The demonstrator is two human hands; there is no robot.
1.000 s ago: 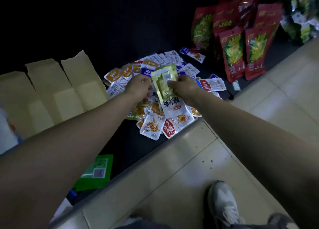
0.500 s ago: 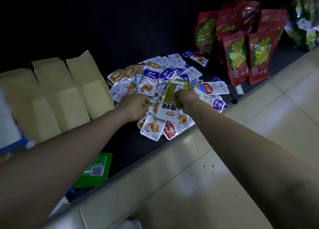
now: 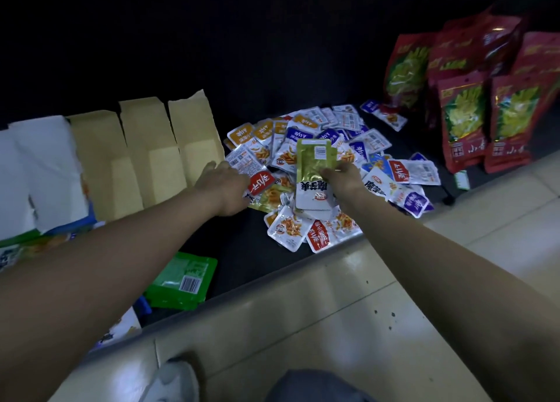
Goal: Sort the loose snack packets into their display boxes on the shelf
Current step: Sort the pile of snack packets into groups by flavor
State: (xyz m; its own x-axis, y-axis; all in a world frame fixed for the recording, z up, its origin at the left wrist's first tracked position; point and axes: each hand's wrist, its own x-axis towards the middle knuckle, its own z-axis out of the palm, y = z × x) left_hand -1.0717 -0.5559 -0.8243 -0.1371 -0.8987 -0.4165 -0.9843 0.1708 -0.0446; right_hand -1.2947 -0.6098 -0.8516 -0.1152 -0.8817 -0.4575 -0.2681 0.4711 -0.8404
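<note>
Packet point(image 3: 313, 165) looked light, floppy, slick foil, pinched by right hand point(image 3: 344, 180) fingers at its side seam, likely the firmest hold, above the loose pile point(image 3: 372, 141) on the shelf point(image 3: 242, 250); left hand point(image 3: 224, 186) lay open-fingered on the pile.

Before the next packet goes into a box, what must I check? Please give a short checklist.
1. Right hand grips the green and white packet: ok.
2. Left hand has a hold on something in the pile: cannot tell.
3. Cardboard box flaps stand open: ok.
4. Which box matches the held packet: cannot tell.
5. Pile is sorted: not ok, many packets lie loose.
</note>
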